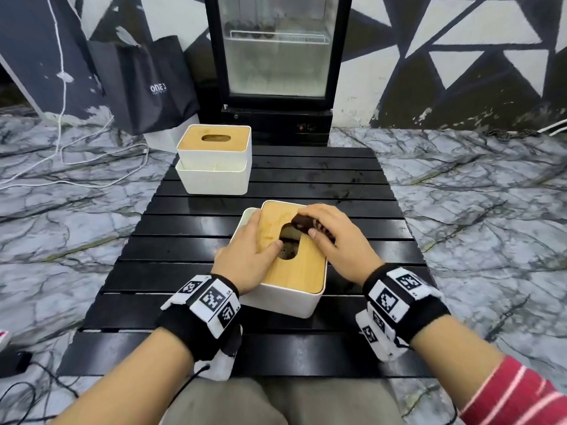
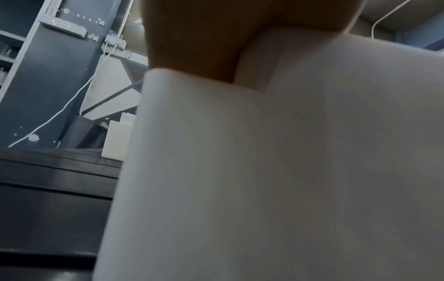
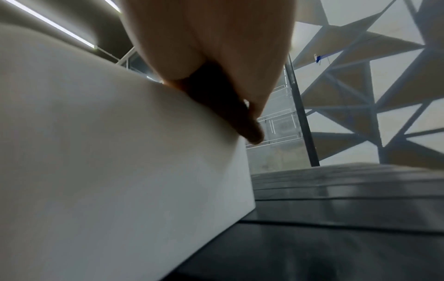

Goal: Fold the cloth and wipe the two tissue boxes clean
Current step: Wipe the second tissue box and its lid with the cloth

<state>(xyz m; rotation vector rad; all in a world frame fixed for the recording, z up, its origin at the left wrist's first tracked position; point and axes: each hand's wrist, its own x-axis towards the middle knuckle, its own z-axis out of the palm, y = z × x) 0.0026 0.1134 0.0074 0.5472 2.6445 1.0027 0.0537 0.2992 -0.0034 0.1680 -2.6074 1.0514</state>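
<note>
Bamboo-coloured wood formed the lid of the near tissue box [image 1: 294, 271], a white container that stood on the black slatted table [image 1: 352, 191] directly before the person. An oval slot [image 1: 288, 243] pierced the lid; its interior appeared dark, and whether tissues lay inside could not be told. The left hand [image 1: 248, 256] rested flat on the left part of the lid, fingers extended over its far left edge and thumb reaching to the rim of the slot, holding nothing. The right hand [image 1: 334, 237] pressed a small, dark brown, bunched cloth [image 1: 306, 223] against the lid just right of the slot, with fingers and thumb curled around the cloth. The two hands lay apart, one on either side of the slot.

From the right wrist view, the dark cloth [image 3: 216, 98] showed wedged between the right hand [image 3: 216, 41] and the top edge of the white box wall [image 3: 108, 152].

A second tissue box [image 1: 214, 148], also white with a slotted wooden lid, stood at the table's far left corner, well apart from the first. Its front carried an open white compartment [image 1: 211, 179], whose contents could not be made out. Behind the table stood a glass-doored fridge [image 1: 277, 56] and a dark bag [image 1: 147, 84].
</note>
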